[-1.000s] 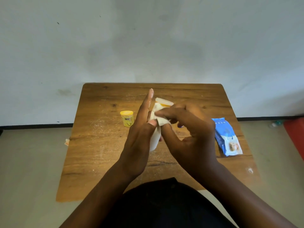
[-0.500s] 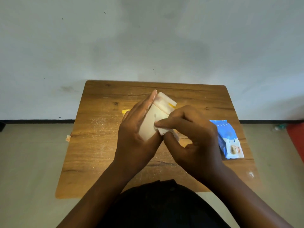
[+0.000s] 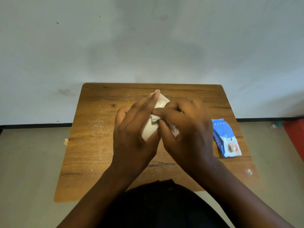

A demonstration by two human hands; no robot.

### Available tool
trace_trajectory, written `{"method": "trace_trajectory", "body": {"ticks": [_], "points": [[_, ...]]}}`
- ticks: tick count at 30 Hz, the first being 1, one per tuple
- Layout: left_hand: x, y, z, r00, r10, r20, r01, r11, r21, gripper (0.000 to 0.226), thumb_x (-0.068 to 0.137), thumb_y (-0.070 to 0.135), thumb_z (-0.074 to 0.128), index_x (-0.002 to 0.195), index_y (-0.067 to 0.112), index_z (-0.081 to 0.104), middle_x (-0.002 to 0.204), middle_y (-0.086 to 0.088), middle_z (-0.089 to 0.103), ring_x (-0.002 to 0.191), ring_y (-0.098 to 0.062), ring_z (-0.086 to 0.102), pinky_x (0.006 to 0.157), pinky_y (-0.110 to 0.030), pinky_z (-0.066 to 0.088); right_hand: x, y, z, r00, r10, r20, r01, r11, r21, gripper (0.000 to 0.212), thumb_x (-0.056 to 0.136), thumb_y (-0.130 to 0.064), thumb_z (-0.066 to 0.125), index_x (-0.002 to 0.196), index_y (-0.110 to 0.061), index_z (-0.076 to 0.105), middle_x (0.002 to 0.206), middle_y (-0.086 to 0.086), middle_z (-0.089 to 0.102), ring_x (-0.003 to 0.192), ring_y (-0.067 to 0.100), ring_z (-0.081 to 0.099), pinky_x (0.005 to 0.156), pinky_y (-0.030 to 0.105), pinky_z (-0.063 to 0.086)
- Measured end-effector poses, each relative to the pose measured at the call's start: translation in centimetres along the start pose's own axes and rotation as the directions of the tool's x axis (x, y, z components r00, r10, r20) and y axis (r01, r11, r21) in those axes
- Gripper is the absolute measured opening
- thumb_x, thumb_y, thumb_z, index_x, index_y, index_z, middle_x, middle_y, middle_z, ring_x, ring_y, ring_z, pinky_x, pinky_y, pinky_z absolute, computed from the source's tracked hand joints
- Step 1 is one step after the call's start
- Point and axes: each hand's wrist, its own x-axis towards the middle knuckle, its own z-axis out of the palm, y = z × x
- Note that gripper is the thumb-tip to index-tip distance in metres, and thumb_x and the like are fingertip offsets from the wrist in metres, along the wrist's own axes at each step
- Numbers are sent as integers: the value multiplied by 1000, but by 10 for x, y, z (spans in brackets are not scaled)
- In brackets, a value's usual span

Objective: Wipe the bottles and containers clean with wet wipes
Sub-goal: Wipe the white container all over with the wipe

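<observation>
Above the middle of the wooden table (image 3: 92, 145), my left hand (image 3: 134, 129) holds a pale, cream-coloured bottle (image 3: 150, 129) tilted with its top pointing away from me. My right hand (image 3: 185, 129) pinches a white wet wipe (image 3: 155, 118) against the bottle's side. Most of the bottle is hidden between the two hands. The small yellow-lidded container seen earlier is hidden behind my left hand.
A blue pack of wet wipes (image 3: 226, 139) lies near the table's right edge. A small scrap (image 3: 66, 141) lies on the floor left of the table. A red object (image 3: 296, 137) sits at the far right on the floor. A wall stands behind the table.
My left hand has closed around the bottle and tilted it further away. My right hand has slid the wipe along the bottle. The yellow-lidded container has become hidden behind my left hand.
</observation>
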Motion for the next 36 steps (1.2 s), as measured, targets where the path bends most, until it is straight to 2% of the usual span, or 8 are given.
{"method": "trace_trajectory", "body": {"ticks": [5,8,12,15,19,25,30,36], "points": [[-4,1,0,1000,14,28,-14,1000,22,77,89,13,82,158,19,45,159,7,51,137,-13,54,106,-29,34,15,5,-2,981,120,-150,-113,992,54,15,85,-10,78,96,-19,78,93,-4,77,87,24,67,71,44,53],[-6,-3,-2,1000,25,6,-25,1000,19,71,93,15,80,156,20,48,157,6,53,140,-11,52,106,-35,36,4,-3,-2,993,77,-94,-70,995,73,18,81,-6,77,94,-18,78,92,-4,77,86,22,65,71,37,49],[-7,-9,-4,999,33,6,-33,999,43,56,98,24,69,151,23,55,157,4,53,142,-16,51,108,-34,34,-12,-9,2,1000,27,14,-28,997,78,15,82,-12,76,94,-21,78,92,-4,76,85,23,65,71,41,50],[-7,-9,-5,999,14,36,-18,994,106,58,97,24,72,152,26,54,159,5,51,140,-17,51,108,-26,29,0,2,-1,990,91,-109,-85,995,58,11,83,-13,78,92,-20,77,89,-4,76,82,21,65,66,42,51],[-6,-7,-6,999,26,20,-28,991,130,61,95,19,76,152,22,54,158,1,52,143,-14,50,108,-27,31,8,6,-2,976,147,-163,-140,989,51,9,84,-15,81,90,-20,76,87,-6,76,79,20,64,60,42,49],[-11,-8,-7,999,13,44,-18,995,100,58,98,25,72,152,28,54,160,5,50,137,-25,54,106,-28,32,-2,-2,-2,974,205,-98,-193,974,118,7,85,-23,78,89,-23,72,87,-11,72,78,16,58,57,39,47],[-9,-7,-6,999,34,5,-34,995,92,59,96,17,77,151,23,56,158,0,52,139,-19,53,106,-34,36,11,0,-6,957,275,-92,-258,952,167,5,88,-26,76,91,-26,71,85,-14,70,78,17,61,59,43,50],[-11,-8,-5,998,57,-32,-56,998,41,50,97,22,73,145,17,62,155,-2,56,143,-12,51,107,-41,37,-14,-14,0,982,190,18,-191,970,149,10,88,-22,78,97,-24,77,93,-8,76,85,13,62,65,29,46]]}}
